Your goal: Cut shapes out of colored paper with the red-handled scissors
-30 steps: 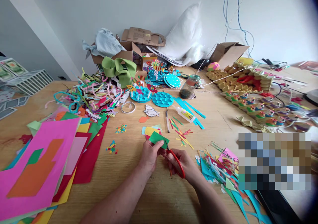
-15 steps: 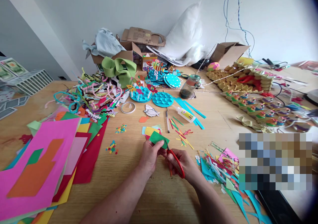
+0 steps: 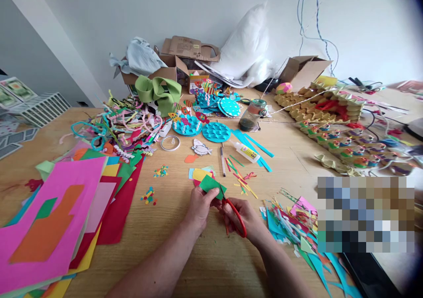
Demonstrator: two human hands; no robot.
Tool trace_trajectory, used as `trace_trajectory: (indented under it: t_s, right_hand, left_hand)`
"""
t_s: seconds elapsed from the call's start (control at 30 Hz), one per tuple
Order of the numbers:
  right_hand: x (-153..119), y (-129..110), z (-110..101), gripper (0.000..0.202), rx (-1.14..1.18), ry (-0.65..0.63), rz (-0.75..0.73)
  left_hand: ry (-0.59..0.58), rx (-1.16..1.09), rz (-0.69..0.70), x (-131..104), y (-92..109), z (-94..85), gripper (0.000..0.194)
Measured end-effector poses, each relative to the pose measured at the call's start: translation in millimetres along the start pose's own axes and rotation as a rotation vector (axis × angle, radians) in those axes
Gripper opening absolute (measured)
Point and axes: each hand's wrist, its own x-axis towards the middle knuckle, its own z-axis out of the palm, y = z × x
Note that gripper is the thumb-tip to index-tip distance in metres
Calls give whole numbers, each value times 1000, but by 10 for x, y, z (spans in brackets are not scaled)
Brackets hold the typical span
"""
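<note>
My left hand (image 3: 200, 204) pinches a small piece of green paper (image 3: 210, 184), thumb on top. In my right hand (image 3: 246, 214) is a pair of red-handled scissors (image 3: 238, 218), with the fingers in the loops and the blades at the right edge of the green paper. Just beyond the paper lie small yellow, pink and pale blue paper pieces (image 3: 201, 173). Farther off are a pen (image 3: 222, 160), thin coloured paper strips (image 3: 243, 181), a glue bottle (image 3: 247, 152), a fish cut-out (image 3: 201, 148) and an orange paper shape (image 3: 191, 158).
Coloured paper sheets (image 3: 82, 192) are stacked on the left, beside small confetti piles (image 3: 149, 195). Paper scraps (image 3: 284, 223) lie to the right. Blue scalloped discs (image 3: 216, 132), a glass jar (image 3: 251, 115), pipe cleaners (image 3: 128, 121) and egg cartons (image 3: 317, 99) stand farther back.
My hands, the green paper and the scissors have shifted very slightly to the right. The scissors remain at the paper's right edge, and the other things lie as before.
</note>
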Motion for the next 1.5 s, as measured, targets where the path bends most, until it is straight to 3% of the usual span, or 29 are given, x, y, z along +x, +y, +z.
trace_trajectory:
  t_s: [1.5]
  right_hand:
    - [8,-6,1,47,-11,11,-5]
  left_hand:
    - [-8,-13,10,14,-25,-7,17]
